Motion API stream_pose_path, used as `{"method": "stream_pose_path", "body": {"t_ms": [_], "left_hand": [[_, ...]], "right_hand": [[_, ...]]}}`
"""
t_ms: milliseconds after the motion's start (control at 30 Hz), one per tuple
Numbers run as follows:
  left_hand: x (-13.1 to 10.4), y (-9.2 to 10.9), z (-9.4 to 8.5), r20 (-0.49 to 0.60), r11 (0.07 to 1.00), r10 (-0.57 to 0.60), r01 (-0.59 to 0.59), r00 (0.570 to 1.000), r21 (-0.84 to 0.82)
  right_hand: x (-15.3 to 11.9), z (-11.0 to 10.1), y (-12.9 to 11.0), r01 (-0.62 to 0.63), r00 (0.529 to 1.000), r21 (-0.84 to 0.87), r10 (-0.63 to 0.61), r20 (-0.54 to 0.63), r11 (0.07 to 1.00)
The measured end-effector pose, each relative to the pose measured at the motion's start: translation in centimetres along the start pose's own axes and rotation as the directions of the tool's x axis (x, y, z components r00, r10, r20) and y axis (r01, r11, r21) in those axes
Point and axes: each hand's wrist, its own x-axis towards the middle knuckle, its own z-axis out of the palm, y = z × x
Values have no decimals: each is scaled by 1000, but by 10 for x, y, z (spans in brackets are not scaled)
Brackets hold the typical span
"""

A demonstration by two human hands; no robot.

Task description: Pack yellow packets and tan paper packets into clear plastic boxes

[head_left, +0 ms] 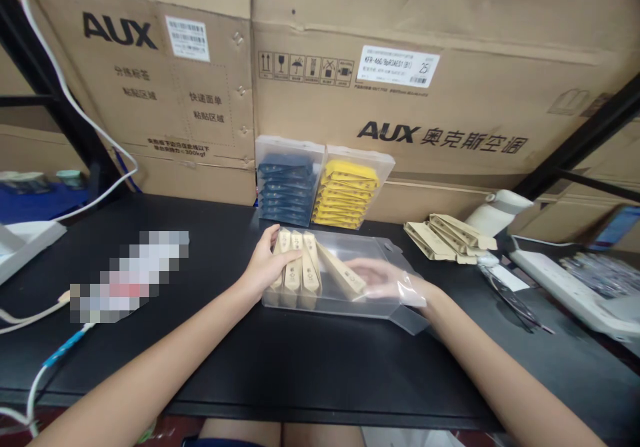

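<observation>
tan packets [300,267] in a clear box [350,304], blue packets [286,190], yellow packets [346,194], black table [300,367].

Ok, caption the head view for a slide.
Left hand steadies tan sachets in a clear box; right hand reaches inside.

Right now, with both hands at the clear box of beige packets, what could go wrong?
1. The right hand is inside the clear box; pulling it out could drag the leaning packet with it.
2. The left hand steadies the upright packets; if it lets go, they may topple.
3. The box's open flap lies under the right wrist and could get creased.
</observation>
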Motion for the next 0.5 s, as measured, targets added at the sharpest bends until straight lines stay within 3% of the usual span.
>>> {"method": "stream_pose_path", "body": {"t_ms": [500], "left_hand": [[3, -6, -1, -2, 1000, 10, -10, 1000, -10]], "right_hand": [[0, 4, 4, 24, 999, -113, -27, -24, 993]]}}
